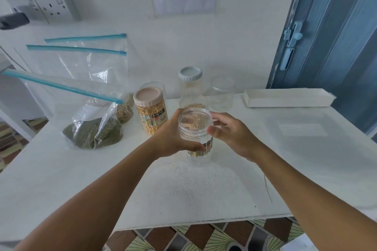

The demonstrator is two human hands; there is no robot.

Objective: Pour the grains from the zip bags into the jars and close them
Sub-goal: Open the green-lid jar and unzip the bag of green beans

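Holding an open clear jar (195,128) just above the white tabletop (61,179), the left hand (173,138) wraps its grip round the jar's side, while the right hand (230,134) touches the rim with thumb and fingers loosely curled; whether that grip truly pinches the jar I cannot tell. A band of label on the jar's lower part is too blurred to read, as is the label on the pink-lidded jar (151,109) of yellow grains just behind to the left. Further back stand a grey-lidded jar (190,85) and an open empty jar (222,93). To the left lie zip bags with blue seals, the nearest bag (89,120) holding green grains. A white box (287,98) sits at the tabletop's far right, against a white wall with a socket (54,6) and a blue door (336,26). Patterned flooring (183,236) shows below.
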